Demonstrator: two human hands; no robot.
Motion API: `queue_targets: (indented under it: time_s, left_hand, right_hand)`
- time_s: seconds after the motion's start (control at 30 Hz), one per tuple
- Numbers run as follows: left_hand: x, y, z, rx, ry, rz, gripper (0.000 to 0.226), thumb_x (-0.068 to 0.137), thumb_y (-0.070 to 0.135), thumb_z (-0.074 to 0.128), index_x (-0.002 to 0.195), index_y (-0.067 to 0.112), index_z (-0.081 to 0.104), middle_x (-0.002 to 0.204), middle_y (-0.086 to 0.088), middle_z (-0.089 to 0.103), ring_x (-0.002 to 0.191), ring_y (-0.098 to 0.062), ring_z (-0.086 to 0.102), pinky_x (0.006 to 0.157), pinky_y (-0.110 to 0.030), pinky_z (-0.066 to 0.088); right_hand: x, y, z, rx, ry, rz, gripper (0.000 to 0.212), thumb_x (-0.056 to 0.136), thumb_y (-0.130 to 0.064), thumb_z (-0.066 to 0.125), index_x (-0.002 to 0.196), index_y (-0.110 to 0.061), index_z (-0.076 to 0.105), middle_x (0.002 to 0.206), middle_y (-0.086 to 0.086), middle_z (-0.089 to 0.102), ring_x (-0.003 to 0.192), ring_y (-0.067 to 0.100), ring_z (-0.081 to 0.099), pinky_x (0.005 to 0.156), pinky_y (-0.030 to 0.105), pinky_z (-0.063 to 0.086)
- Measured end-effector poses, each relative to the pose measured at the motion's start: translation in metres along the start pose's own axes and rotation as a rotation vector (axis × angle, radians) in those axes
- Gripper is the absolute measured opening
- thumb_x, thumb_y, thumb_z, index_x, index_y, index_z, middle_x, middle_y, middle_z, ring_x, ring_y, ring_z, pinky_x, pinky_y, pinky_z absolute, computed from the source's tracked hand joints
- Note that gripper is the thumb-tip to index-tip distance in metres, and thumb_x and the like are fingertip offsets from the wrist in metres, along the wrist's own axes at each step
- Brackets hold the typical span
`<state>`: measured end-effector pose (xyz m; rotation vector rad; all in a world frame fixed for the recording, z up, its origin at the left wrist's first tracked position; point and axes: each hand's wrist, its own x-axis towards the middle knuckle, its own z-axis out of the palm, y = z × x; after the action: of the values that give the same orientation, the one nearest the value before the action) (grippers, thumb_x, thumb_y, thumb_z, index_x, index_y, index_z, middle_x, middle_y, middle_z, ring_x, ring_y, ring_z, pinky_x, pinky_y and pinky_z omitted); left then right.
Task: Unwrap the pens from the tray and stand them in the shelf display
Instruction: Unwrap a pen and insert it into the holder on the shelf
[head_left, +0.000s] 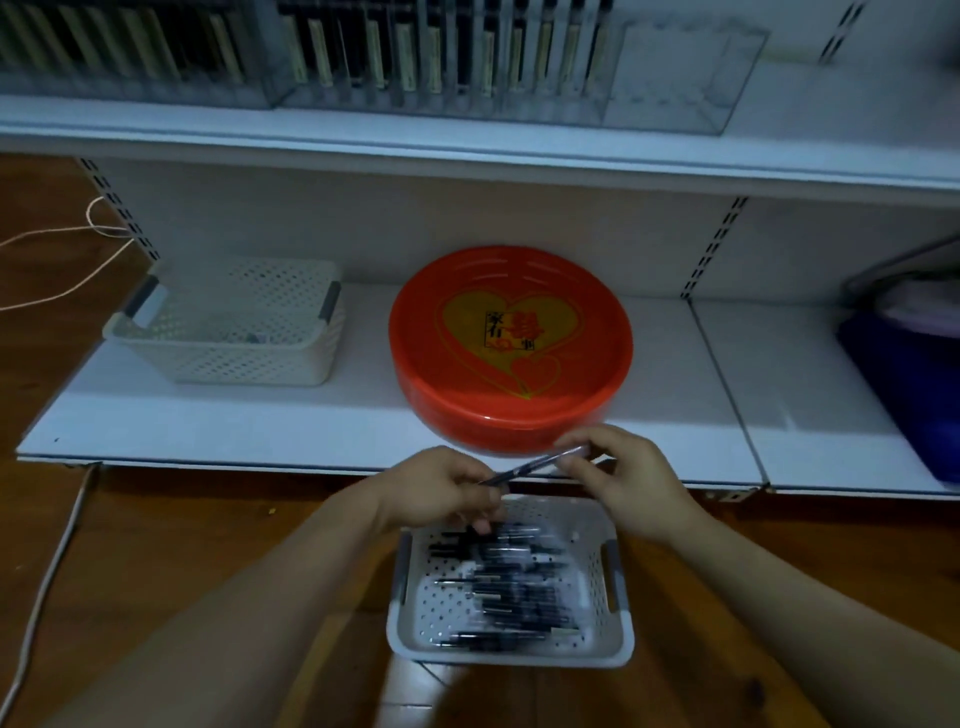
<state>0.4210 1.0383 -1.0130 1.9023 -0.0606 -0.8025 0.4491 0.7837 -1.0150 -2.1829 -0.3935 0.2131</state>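
**Wrapped pen held over the tray, sleeve not yet off**

At nine o'clock a cream perforated plastic basket (228, 332) sits on the white lower shelf (156, 421). Toward six o'clock, the left hand (441, 488) pinches the lower end of a slim dark pen in clear wrap (535, 465); the right hand (623, 478) is closed on its upper end. Below them lies the white perforated plastic tray (592, 525) on the brown wooden floor (156, 545), holding many more dark pens (498, 582).

The slick wrap could slip, I judge, and the pen drop back among the others. A round red plastic tray with a yellow heart (511, 348) at the centre overhangs the shelf edge, just beyond the hands, and a knock might tip it.

At twelve o'clock the clear acrylic shelf display (670, 78) has empty space at its right. The room is dim; a cable (47, 587) trails at eight o'clock.
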Motion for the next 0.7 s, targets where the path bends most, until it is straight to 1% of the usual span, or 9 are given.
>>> queue_targets:
  time_s: [0.13, 0.2, 0.27, 0.33, 0.37, 0.47, 0.57, 0.63, 0.7]
  left_hand:
    - [-0.010, 0.027, -0.013, -0.220, -0.040, 0.033, 0.026, 0.105, 0.018, 0.049, 0.120, 0.004, 0.066, 0.110, -0.009, 0.075, 0.095, -0.020, 0.072, 0.083, -0.032, 0.054]
    - [-0.014, 0.038, -0.016, -0.286, -0.042, 0.095, 0.022, 0.104, 0.015, 0.049, 0.116, 0.006, 0.066, 0.109, -0.014, 0.074, 0.094, -0.023, 0.071, 0.081, -0.031, 0.053]
    - [-0.016, 0.049, -0.018, -0.280, -0.003, 0.178, 0.017, 0.102, 0.013, 0.054, 0.109, 0.008, 0.068, 0.102, -0.015, 0.075, 0.090, -0.024, 0.071, 0.079, -0.031, 0.052]
    - [-0.017, 0.063, -0.017, -0.269, 0.043, 0.241, 0.012, 0.099, 0.011, 0.058, 0.104, 0.010, 0.069, 0.094, -0.011, 0.075, 0.086, -0.023, 0.071, 0.078, -0.032, 0.053]
    - [-0.018, 0.070, -0.016, -0.276, 0.066, 0.262, 0.010, 0.098, 0.010, 0.061, 0.102, 0.010, 0.069, 0.091, -0.010, 0.075, 0.084, -0.023, 0.071, 0.076, -0.031, 0.055]
    - [-0.020, 0.087, -0.010, -0.314, 0.126, 0.319, 0.006, 0.094, 0.007, 0.066, 0.098, 0.010, 0.068, 0.086, -0.009, 0.074, 0.078, -0.019, 0.070, 0.070, -0.026, 0.056]
    - [-0.022, 0.099, -0.007, -0.287, 0.209, 0.397, 0.006, 0.091, 0.008, 0.070, 0.097, 0.008, 0.068, 0.083, -0.011, 0.072, 0.075, -0.018, 0.068, 0.067, -0.023, 0.052]
    - [-0.022, 0.105, -0.006, -0.303, 0.273, 0.430, 0.009, 0.089, 0.007, 0.073, 0.096, 0.006, 0.068, 0.079, -0.012, 0.070, 0.072, -0.019, 0.067, 0.067, -0.026, 0.054]
    - [-0.022, 0.109, -0.007, -0.316, 0.322, 0.461, 0.010, 0.086, 0.007, 0.075, 0.094, 0.008, 0.069, 0.079, -0.011, 0.069, 0.072, -0.022, 0.066, 0.069, -0.033, 0.057]
  right_hand:
    - [0.007, -0.029, -0.032, 0.132, 0.031, -0.008, 0.012, 0.095, -0.022, 0.069, 0.101, -0.032, 0.070, 0.099, -0.009, 0.070, 0.086, 0.011, 0.067, 0.080, 0.032, 0.058]
    - [0.011, -0.041, -0.043, 0.186, 0.092, -0.026, 0.016, 0.094, -0.020, 0.070, 0.104, -0.033, 0.069, 0.092, -0.002, 0.069, 0.084, 0.020, 0.067, 0.080, 0.036, 0.058]
    - [0.015, -0.054, -0.048, 0.280, 0.182, -0.052, 0.025, 0.092, -0.016, 0.071, 0.109, -0.035, 0.067, 0.090, 0.010, 0.066, 0.084, 0.027, 0.066, 0.080, 0.041, 0.058]
    - [0.019, -0.068, -0.051, 0.397, 0.250, -0.087, 0.031, 0.092, -0.008, 0.070, 0.117, -0.026, 0.063, 0.089, 0.021, 0.064, 0.079, 0.026, 0.066, 0.076, 0.040, 0.057]
    - [0.021, -0.076, -0.053, 0.440, 0.273, -0.111, 0.032, 0.093, -0.005, 0.068, 0.118, -0.022, 0.060, 0.086, 0.021, 0.065, 0.076, 0.024, 0.067, 0.074, 0.037, 0.056]
    - [0.023, -0.097, -0.057, 0.491, 0.329, -0.181, 0.032, 0.094, -0.001, 0.066, 0.114, -0.025, 0.057, 0.079, 0.014, 0.071, 0.071, 0.022, 0.069, 0.065, 0.027, 0.055]
    - [0.022, -0.116, -0.062, 0.488, 0.358, -0.231, 0.035, 0.094, 0.001, 0.065, 0.118, -0.023, 0.056, 0.082, 0.013, 0.074, 0.069, 0.018, 0.070, 0.066, 0.022, 0.054]
    - [0.022, -0.126, -0.067, 0.462, 0.367, -0.253, 0.039, 0.093, 0.002, 0.066, 0.121, -0.021, 0.055, 0.084, 0.012, 0.074, 0.069, 0.016, 0.069, 0.069, 0.022, 0.054]
    - [0.022, -0.133, -0.071, 0.421, 0.378, -0.287, 0.045, 0.091, 0.002, 0.069, 0.123, -0.025, 0.055, 0.084, 0.012, 0.073, 0.073, 0.021, 0.069, 0.073, 0.029, 0.056]
